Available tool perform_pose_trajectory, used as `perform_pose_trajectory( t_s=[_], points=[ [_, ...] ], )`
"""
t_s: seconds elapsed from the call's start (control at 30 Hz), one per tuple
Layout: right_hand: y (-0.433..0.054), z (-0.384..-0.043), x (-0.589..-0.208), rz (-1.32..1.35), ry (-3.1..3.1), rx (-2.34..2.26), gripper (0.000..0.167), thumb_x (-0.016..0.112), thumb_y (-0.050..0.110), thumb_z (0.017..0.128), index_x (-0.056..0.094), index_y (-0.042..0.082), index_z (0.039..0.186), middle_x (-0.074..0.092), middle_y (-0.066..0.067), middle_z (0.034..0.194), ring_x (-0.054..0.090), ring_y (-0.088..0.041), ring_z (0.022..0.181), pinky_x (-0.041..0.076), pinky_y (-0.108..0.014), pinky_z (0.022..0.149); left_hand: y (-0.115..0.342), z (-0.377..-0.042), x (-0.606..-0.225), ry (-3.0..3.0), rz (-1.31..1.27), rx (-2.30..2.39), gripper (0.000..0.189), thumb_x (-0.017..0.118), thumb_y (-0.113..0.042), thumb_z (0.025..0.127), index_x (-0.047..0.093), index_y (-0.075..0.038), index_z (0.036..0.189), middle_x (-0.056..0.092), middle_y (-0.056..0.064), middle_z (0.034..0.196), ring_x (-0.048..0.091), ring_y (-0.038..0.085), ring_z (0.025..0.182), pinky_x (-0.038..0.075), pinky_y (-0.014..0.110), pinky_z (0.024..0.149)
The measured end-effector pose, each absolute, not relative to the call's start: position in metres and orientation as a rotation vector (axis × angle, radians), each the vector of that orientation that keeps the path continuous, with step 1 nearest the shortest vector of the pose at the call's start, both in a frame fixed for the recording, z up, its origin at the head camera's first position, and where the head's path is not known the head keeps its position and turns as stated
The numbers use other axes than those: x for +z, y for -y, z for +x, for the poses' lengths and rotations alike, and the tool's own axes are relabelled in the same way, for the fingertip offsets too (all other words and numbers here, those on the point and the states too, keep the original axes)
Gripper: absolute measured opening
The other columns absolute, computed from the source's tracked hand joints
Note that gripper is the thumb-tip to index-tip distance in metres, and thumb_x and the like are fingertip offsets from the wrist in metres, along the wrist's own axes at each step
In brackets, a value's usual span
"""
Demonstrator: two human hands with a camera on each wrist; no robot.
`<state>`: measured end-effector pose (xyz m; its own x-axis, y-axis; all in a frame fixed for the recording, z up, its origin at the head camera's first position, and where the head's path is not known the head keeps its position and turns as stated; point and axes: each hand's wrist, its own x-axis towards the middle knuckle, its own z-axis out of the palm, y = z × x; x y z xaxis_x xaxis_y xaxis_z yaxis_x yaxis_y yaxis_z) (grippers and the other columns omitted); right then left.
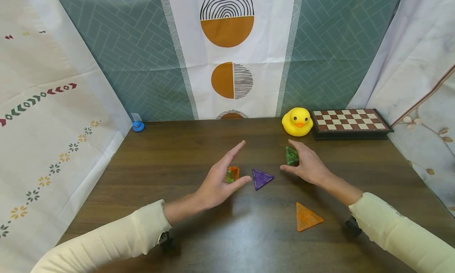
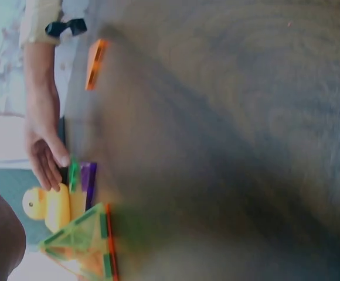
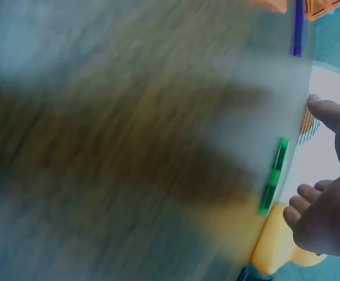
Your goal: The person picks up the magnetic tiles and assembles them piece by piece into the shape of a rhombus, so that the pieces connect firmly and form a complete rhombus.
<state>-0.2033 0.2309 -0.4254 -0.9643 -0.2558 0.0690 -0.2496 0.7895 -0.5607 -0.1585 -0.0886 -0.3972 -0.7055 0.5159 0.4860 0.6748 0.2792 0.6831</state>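
My left hand [image 1: 215, 184] is beside a small upright build of orange and green see-through magnetic tiles [image 1: 233, 172], thumb and fingers spread apart and partly hiding it. In the left wrist view the green triangular side of this build [image 2: 79, 237] shows clearly. Over on the right, my right hand [image 1: 311, 164] hovers by a green triangular magnetic tile [image 1: 291, 156], its thumb and fingers parted. A gap separates that hand [image 3: 331, 216] from the flat green tile [image 3: 274, 178] in the right wrist view. Between the hands lies a purple triangular tile [image 1: 262, 179].
Nearer the front lies an orange triangular tile [image 1: 307, 217]. At the table's back edge sit a yellow rubber duck [image 1: 298, 122] and a checkered board box [image 1: 351, 123]. A little blue duck [image 1: 138, 126] occupies the back left corner. Cloth hangs behind the wooden table [image 1: 170, 146].
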Motion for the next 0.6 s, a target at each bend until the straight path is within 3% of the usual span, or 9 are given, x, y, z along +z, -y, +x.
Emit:
perform_pose_trajectory(
  t_s=[0.23, 0.3, 0.47, 0.53, 0.6],
  points=[
    [-0.239, -0.206, -0.431, -0.378, -2.968, -0.873, 0.095, 0.086, 0.029, 0.092, 0.033, -0.012, 0.158, 0.042, -0.037, 0.155, 0.051, -0.051, 0.129, 0.039, -0.069, 0.112, 0.078, -0.15, -0.41, 2.443, -1.139, -1.35, 0.094, 0.083, -0.021, 0.096, 0.025, -0.015, 0.17, 0.032, 0.004, 0.172, 0.036, 0.018, 0.154, 0.036, 0.045, 0.123],
    [-0.24, -0.207, -0.433, -0.375, -2.969, -0.878, 0.093, 0.086, 0.029, 0.092, 0.034, -0.012, 0.157, 0.044, -0.037, 0.153, 0.052, -0.05, 0.127, 0.041, -0.069, 0.111, 0.076, -0.147, -0.414, 2.478, -1.137, -1.323, 0.094, 0.082, -0.024, 0.097, 0.025, -0.015, 0.17, 0.033, 0.004, 0.172, 0.058, 0.01, 0.129, 0.046, 0.041, 0.114],
    [-0.242, -0.209, -0.436, -0.409, -3.0, -0.894, 0.088, 0.087, 0.026, 0.091, 0.039, -0.014, 0.154, 0.051, -0.035, 0.146, 0.052, -0.05, 0.124, 0.041, -0.068, 0.11, 0.072, -0.139, -0.424, 2.577, -1.154, -1.296, 0.096, 0.082, -0.027, 0.097, 0.021, -0.018, 0.171, 0.027, -0.002, 0.174, 0.056, 0.009, 0.133, 0.044, 0.041, 0.117],
    [-0.242, -0.209, -0.436, -0.422, -3.015, -0.902, 0.086, 0.087, 0.024, 0.091, 0.042, -0.014, 0.152, 0.054, -0.035, 0.143, 0.052, -0.05, 0.124, 0.04, -0.068, 0.11, 0.071, -0.137, -0.428, 2.613, -1.171, -1.295, 0.098, 0.082, -0.026, 0.097, 0.019, -0.018, 0.172, 0.025, -0.001, 0.175, 0.03, 0.018, 0.157, 0.033, 0.046, 0.124],
    [-0.242, -0.21, -0.437, -0.427, -3.023, -0.913, 0.083, 0.087, 0.023, 0.091, 0.044, -0.014, 0.151, 0.056, -0.034, 0.141, 0.052, -0.05, 0.124, 0.039, -0.068, 0.11, 0.07, -0.135, -0.431, 2.658, -1.181, -1.286, 0.099, 0.081, -0.027, 0.098, 0.016, -0.018, 0.172, 0.023, 0.001, 0.175, 0.03, 0.021, 0.157, 0.031, 0.046, 0.125]
  ],
)
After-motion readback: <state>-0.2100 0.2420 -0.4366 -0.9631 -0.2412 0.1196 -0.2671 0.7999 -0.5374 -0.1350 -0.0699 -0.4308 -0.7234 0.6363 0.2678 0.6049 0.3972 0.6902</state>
